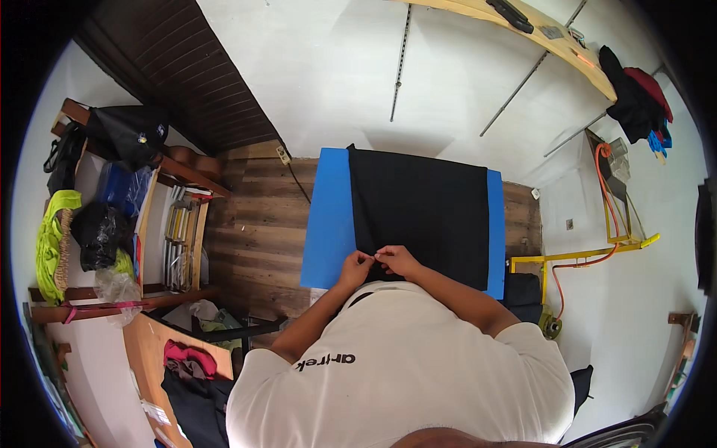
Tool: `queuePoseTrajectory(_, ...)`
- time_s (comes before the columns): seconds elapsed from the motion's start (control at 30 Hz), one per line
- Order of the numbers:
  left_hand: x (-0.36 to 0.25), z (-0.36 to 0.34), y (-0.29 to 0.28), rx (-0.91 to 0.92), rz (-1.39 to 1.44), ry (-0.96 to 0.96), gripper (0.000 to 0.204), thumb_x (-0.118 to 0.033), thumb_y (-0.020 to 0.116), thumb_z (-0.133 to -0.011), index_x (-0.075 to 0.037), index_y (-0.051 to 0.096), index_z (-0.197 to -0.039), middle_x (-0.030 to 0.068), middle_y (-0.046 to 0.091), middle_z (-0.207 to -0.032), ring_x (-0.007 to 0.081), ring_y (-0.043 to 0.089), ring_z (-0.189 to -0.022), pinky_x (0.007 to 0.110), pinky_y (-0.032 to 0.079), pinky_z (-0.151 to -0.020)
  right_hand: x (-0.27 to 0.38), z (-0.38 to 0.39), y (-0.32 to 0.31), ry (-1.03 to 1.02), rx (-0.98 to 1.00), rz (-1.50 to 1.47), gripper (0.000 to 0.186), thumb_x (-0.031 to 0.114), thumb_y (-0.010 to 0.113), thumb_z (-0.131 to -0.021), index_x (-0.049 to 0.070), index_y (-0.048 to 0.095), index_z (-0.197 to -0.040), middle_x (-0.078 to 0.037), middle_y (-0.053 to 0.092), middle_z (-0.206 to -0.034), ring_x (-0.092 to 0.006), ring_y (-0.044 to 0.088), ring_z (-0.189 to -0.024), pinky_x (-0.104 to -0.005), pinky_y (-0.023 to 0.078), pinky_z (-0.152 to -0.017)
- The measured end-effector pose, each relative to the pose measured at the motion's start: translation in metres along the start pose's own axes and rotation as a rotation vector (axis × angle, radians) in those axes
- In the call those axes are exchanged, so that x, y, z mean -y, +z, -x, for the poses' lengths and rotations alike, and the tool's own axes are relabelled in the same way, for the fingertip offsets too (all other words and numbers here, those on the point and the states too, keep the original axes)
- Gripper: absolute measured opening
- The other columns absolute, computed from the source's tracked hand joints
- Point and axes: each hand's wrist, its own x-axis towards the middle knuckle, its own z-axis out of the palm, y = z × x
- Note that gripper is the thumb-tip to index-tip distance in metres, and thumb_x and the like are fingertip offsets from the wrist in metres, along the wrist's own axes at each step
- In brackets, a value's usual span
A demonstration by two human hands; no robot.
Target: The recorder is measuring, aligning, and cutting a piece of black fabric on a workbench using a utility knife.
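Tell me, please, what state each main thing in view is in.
Black cloth, mostly spread out
Blue surface, partly covered
Left hand, fingers bent, grip unclear
Right hand, fingers bent, grip unclear
Lime-green cloth, draped
Clear plastic bag, crumpled

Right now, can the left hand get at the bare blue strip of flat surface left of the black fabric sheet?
Probably yes: the left hand is by the near left corner of the black fabric sheet, right beside the blue strip, with nothing visible in between.
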Motion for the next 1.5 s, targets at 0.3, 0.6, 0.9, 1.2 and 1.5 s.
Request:
queuePoseTrajectory(0.3,-0.011,0.003,0.004,-0.054,0.244,-0.124,0.028,-0.017,0.072,-0.098,0.001,0.064,-0.118,0.0031,0.068,-0.084,0.0104,0.062,-0.071,0.027,0.050,-0.062,-0.014,-0.011,-0.004,-0.078,-0.073,0.124,0.021,0.021,0.075,-0.094,0.005,0.069,-0.106,-0.003,0.071,-0.092,-0.0124,0.066,-0.080,-0.0312,0.058,-0.071)
queuePoseTrajectory(0.6,0.012,-0.010,0.006,-0.100,0.188,-0.020,0.016,-0.016,0.074,-0.095,-0.001,0.069,-0.098,0.0012,0.068,-0.084,0.0093,0.057,-0.072,0.026,0.047,-0.064,-0.014,-0.011,-0.003,-0.330,-0.267,0.382,0.025,0.021,0.081,-0.088,0.001,0.071,-0.101,-0.011,0.076,-0.088,-0.0171,0.072,-0.079,-0.0322,0.057,-0.074)
queuePoseTrajectory(0.9,-0.013,0.000,0.002,-0.240,0.041,0.058,0.032,-0.018,0.085,-0.085,0.002,0.065,-0.102,0.0067,0.070,-0.087,0.0122,0.061,-0.073,0.029,0.051,-0.066,-0.012,-0.005,-0.006,-0.435,-0.412,0.406,0.021,0.018,0.080,-0.087,0.002,0.069,-0.096,-0.012,0.074,-0.084,-0.0218,0.071,-0.077,-0.0340,0.056,-0.073)
queuePoseTrajectory(1.2,-0.014,-0.002,-0.001,-0.221,0.349,-0.004,0.020,-0.013,0.077,-0.094,-0.002,0.063,-0.102,-0.0014,0.060,-0.081,0.0074,0.052,-0.072,0.026,0.044,-0.064,0.022,0.029,-0.010,-0.847,-0.420,0.714,0.022,0.016,0.070,-0.095,0.010,0.062,-0.114,-0.012,0.067,-0.093,-0.0355,0.069,-0.079,-0.0440,0.056,-0.066)
queuePoseTrajectory(1.5,-0.026,0.007,0.005,-0.442,0.041,0.250,0.011,-0.009,0.068,-0.097,-0.003,0.061,-0.092,0.0029,0.055,-0.077,0.0145,0.052,-0.071,0.031,0.045,-0.067,0.019,0.027,-0.013,-0.919,-0.341,0.787,0.024,0.018,0.062,-0.101,0.013,0.064,-0.124,-0.012,0.069,-0.100,-0.0348,0.070,-0.082,-0.0453,0.057,-0.069)
